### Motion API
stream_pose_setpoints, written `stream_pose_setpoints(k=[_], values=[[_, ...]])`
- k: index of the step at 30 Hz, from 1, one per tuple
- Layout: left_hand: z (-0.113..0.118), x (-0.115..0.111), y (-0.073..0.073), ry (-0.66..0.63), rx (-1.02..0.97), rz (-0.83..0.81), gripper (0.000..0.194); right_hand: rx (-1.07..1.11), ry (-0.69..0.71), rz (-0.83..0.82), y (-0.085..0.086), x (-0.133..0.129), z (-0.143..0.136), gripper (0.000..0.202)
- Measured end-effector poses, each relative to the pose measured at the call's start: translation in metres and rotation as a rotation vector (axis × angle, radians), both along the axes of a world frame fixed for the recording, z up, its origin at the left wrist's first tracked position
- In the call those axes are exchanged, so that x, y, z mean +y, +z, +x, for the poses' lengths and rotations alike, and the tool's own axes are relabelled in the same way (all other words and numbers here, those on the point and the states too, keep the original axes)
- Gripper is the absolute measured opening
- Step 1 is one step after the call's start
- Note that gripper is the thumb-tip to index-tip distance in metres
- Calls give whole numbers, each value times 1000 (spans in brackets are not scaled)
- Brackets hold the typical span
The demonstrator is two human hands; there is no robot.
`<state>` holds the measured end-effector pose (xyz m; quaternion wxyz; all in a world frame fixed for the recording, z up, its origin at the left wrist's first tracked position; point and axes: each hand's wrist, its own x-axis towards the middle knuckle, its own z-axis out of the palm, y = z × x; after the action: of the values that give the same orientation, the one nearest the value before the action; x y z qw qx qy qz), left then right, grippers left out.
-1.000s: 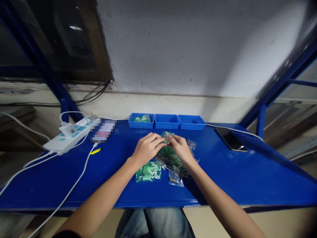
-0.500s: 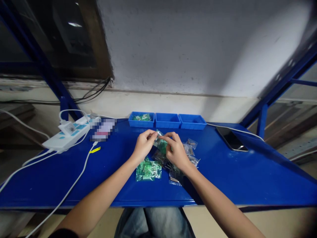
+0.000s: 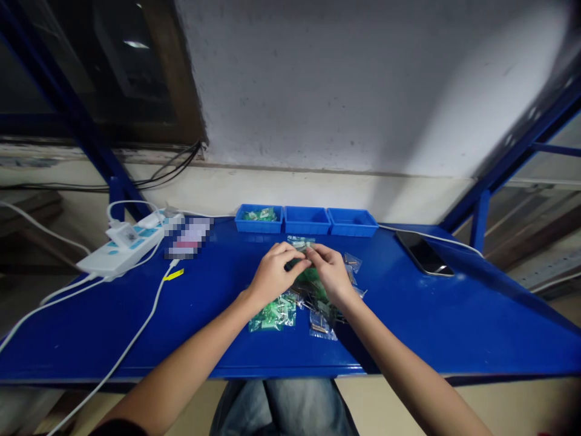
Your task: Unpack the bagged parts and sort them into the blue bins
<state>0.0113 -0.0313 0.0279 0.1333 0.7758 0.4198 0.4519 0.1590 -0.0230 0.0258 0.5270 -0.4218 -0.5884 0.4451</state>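
Both hands meet over a pile of small clear bags. My left hand (image 3: 275, 270) is closed, its thumb and fingers pinching a small clear plastic bag (image 3: 300, 241). From the other side, my right hand (image 3: 330, 270) grips the same bag between thumb and forefinger. What lies inside that bag is partly hidden by my fingers. Below my left wrist is a heap of bags with green parts (image 3: 272, 313). Under and beside my right hand are several clear bags with thin metal pieces, such as a bag near the front (image 3: 322, 327).
Three blue bins stand in a row at the back; green bags lie in the left bin (image 3: 258, 228), while the middle bin (image 3: 307, 226) and right bin (image 3: 353, 227) show bare insides. A white power strip (image 3: 118, 251) with cables is at left. A dark phone (image 3: 424, 254) lies at right.
My left hand has moved right and its fingers have turned inward. My right hand has shifted slightly right, and both now pinch the bag close together.
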Motion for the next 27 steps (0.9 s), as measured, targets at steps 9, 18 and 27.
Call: stream_pose_setpoints(k=[9,18,27], values=[[-15,17,3,84,-376,-381,31,-508,-35,471,-5,-10,-3,47],[-72,94,42,473,64,146,34,-531,-201,422,-1,2,11,26],[-12,52,-33,30,368,-172,34,-841,-112,262,-4,23,35,25]])
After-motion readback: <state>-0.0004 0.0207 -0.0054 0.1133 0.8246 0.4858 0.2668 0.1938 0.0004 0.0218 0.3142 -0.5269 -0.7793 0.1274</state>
